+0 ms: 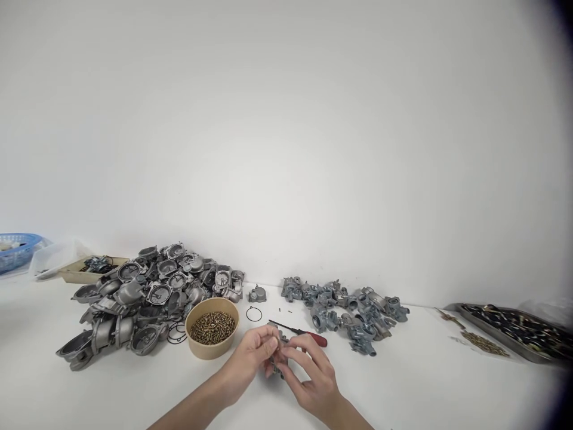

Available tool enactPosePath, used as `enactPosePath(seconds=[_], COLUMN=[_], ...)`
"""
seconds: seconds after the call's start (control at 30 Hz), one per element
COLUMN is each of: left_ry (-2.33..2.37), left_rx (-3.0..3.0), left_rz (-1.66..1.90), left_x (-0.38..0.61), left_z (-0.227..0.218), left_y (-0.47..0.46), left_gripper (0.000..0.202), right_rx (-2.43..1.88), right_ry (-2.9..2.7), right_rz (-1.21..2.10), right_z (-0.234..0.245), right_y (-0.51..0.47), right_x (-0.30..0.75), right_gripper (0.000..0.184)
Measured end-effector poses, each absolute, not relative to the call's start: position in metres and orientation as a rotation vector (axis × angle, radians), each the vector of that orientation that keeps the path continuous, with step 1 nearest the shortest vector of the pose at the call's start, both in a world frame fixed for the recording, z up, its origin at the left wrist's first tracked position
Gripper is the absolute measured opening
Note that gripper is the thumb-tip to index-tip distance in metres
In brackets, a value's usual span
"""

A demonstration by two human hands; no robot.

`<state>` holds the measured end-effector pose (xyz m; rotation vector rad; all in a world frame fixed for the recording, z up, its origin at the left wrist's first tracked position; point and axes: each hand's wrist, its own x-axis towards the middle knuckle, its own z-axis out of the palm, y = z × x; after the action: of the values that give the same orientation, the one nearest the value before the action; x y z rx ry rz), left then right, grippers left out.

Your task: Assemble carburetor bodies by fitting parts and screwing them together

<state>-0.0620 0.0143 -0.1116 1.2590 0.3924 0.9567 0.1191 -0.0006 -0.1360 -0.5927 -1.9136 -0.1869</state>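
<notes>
My left hand (pixel 248 361) and my right hand (pixel 311 373) meet over the white table near its front edge. Between their closed fingers sits a small grey metal carburettor part (pixel 278 352), mostly hidden by the fingers. A red-handled screwdriver (pixel 302 332) lies on the table just behind my hands. To the left of them stands a tan paper bowl (pixel 212 347) full of small brass screws. A black O-ring (pixel 253 313) and a single grey cap (pixel 257 294) lie behind the bowl.
A large heap of grey metal bowl covers (pixel 147 295) fills the left. A smaller heap of carburettor bodies (pixel 347 310) lies at centre right. A metal tray (pixel 514 343) of dark parts sits far right, a blue basket (pixel 15 251) and a tan box (pixel 71 275) far left.
</notes>
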Motion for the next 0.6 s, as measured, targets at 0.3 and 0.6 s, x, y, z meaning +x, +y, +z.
enactPosePath(seconds=[0.3, 0.6], left_ry=[0.306, 0.547], left_rx=[1.089, 1.497], left_rz=[0.871, 1.04], left_x=[-0.061, -0.073], left_z=[-0.107, -0.11], left_y=[-0.002, 0.02], left_gripper=[0.038, 0.031], right_rx=[-0.52, -0.59], right_ry=[-1.822, -1.835], right_rz=[-0.3, -0.237], right_z=[-0.128, -0.135], right_y=[-0.004, 0.0], right_x=[0.115, 0.12], right_gripper=[0.019, 0.024])
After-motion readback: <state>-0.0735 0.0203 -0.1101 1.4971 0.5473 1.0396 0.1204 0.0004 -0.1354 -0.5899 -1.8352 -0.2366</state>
